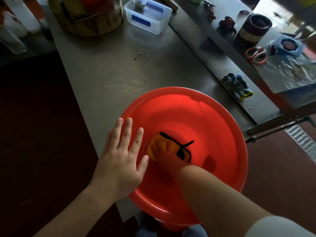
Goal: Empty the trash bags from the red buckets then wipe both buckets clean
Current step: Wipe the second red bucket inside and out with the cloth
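Red bucket [213, 117] is sitting on the surface [111, 69] edge, base hidden. Left hand [119, 161] is resting on its rim, fingers spread; right hand [164, 158] is pressing orange cloth [153, 146] inside, fingers splayed, tips dim.

Red bucket [222, 134]; cloth [153, 148] seemingly orange, black-marked.

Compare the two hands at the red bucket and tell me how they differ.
The left hand lies flat on the rim of the red bucket with fingers straight, while the right hand reaches down inside it. The left hand holds nothing; the right hand presses an orange cloth against the bottom. The left hand is plainly lit; the right hand looks red-tinted. Both touch the same bucket.
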